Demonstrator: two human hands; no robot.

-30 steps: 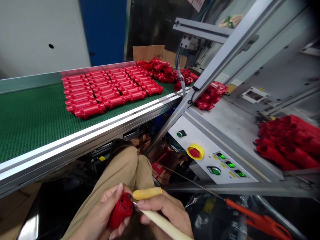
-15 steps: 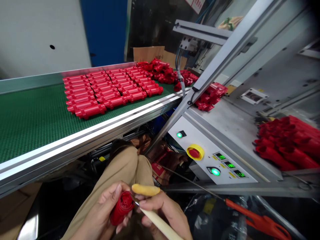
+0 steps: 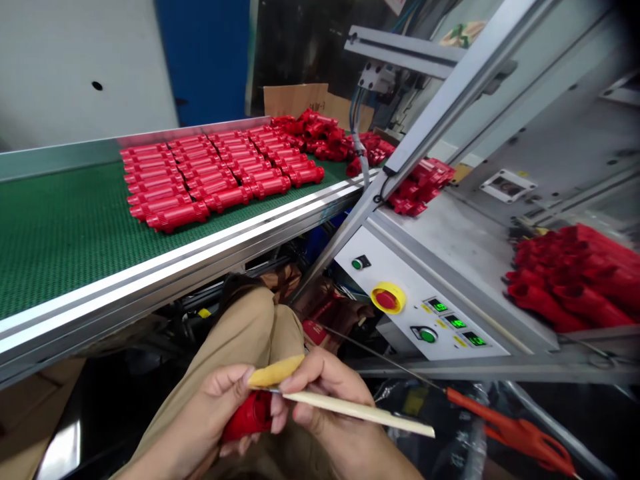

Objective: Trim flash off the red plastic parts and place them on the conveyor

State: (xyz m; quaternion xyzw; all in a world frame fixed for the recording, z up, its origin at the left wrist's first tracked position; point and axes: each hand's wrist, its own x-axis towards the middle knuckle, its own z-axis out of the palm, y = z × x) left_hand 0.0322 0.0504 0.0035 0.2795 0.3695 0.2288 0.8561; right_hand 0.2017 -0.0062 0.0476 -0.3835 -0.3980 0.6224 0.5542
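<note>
My left hand [image 3: 210, 413] is closed around a red plastic tube [image 3: 247, 419], its open end facing my right hand. Between the fingers of my right hand [image 3: 333, 400] is a tool with a pale, straight handle [image 3: 365, 412] and a thin metal tip. That tip lies at the rim of the tube, partly hidden by fingers. A yellow finger cot [image 3: 276, 371] appears to cover my right index finger, which reaches across to my left thumb above the tube. Both hands are over my lap.
Rows of red tubes [image 3: 220, 167] lie on a green conveyor belt [image 3: 75, 220], with a loose heap [image 3: 320, 137] behind. At right stand a machine's control panel [image 3: 400, 293] and another pile of red parts [image 3: 575, 273]. An orange-handled tool [image 3: 520, 433] hangs lower right.
The pale handle has swung from slanting down to nearly level. My right hand has turned and the yellow cot now reaches over the tube. Two green panel lamps have dimmed.
</note>
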